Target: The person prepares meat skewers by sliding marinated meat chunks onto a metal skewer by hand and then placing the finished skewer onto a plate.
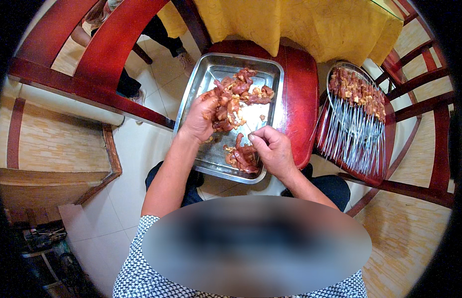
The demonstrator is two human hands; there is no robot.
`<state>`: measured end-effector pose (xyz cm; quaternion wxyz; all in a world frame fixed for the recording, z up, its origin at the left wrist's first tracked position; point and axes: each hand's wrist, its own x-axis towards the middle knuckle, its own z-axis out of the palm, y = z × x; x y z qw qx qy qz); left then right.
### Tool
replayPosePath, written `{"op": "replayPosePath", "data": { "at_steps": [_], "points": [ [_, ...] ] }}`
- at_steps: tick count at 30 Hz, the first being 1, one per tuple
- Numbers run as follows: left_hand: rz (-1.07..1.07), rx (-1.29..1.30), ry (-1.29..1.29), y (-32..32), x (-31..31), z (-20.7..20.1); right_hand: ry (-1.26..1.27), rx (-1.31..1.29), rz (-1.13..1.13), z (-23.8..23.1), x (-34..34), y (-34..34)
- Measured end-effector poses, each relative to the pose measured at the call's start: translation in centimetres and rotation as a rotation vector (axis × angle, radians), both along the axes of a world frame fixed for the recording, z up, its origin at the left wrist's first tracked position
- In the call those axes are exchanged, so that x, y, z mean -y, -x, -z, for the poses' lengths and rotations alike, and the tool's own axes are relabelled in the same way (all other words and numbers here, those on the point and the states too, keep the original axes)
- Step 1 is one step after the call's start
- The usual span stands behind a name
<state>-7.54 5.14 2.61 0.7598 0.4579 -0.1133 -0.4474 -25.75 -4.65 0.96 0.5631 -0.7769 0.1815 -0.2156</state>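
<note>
Raw marinated meat pieces (pixel 241 83) lie in a shallow steel tray (pixel 207 158) in front of me. Over the tray's left half, my left hand (pixel 198 118) is closed around some meat pieces (pixel 224 117). Thumb and forefinger of my right hand (pixel 274 148) pinch a thin metal skewer (pixel 249 127), whose visible part points toward the meat in my left hand. Most of that skewer is hard to make out. Another clump of meat (pixel 244 158) rests in the near part of the tray, just left of my right hand.
The tray sits on a red wooden chair (pixel 300 99). On another chair at the right, an oval metal platter (pixel 335 113) bears many loaded meat skewers (pixel 357 92), handles toward me. A yellow tablecloth (pixel 310 25) hangs behind. Past a red chair back (pixel 104 47), a person's legs (pixel 164 37) show.
</note>
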Motion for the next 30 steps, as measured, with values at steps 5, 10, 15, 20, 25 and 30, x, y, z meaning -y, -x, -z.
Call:
{"op": "replayPosePath", "data": {
  "at_steps": [5, 10, 15, 20, 25, 30],
  "points": [
    [0.058, -0.024, 0.066, -0.4, -0.1, -0.1, -0.013, -0.012, -0.007, -0.5, -0.1, 0.0],
    [-0.036, -0.016, 0.034, 0.1, 0.2, -0.1, 0.003, -0.024, -0.014, 0.1, -0.2, -0.1],
    [-0.079, -0.018, 0.003, 0.6, 0.7, -0.3, -0.095, 0.000, 0.028, 0.9, -0.2, -0.2],
    [0.106, -0.016, -0.076, 0.5, -0.2, 1.0, -0.262, 0.011, 0.112, 1.6, 0.2, -0.5],
    [0.197, 0.077, -0.168, 3.0, 0.5, 1.3, -0.078, 0.010, 0.126, 0.5, 0.0, -0.7],
    [0.178, 0.009, -0.070, 3.3, 1.3, 1.4, -0.088, 0.008, 0.129, 1.1, 0.1, -0.6]
  ]
}}
